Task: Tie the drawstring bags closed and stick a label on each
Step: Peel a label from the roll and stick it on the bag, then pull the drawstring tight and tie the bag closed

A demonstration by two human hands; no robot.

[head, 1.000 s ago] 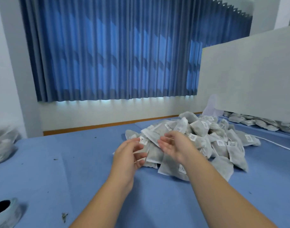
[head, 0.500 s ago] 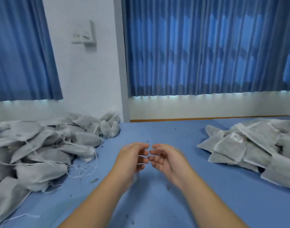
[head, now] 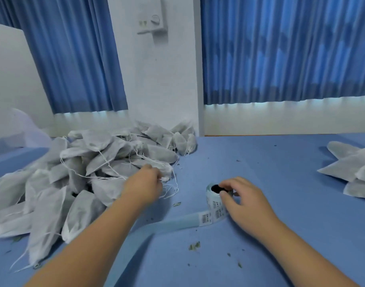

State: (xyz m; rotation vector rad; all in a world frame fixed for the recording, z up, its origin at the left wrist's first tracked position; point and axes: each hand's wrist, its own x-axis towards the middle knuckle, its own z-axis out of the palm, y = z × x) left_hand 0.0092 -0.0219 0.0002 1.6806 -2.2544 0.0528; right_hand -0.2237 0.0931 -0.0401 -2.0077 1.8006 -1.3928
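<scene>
A big heap of grey drawstring bags with loose white strings lies on the left of the blue table. My left hand reaches into the heap's right edge, and its fingers close on the neck of one bag. My right hand grips a roll of labels standing in the middle of the table. A strip of blue backing with barcode labels trails from the roll to the left.
A second pile of grey bags lies at the right edge. Small green crumbs dot the blue tabletop. A white board stands at the far left, and blue curtains hang behind.
My view has swung left from the labelled pile to the untied heap. My hands have parted: the left went to a bag, the right took hold of the label roll.
</scene>
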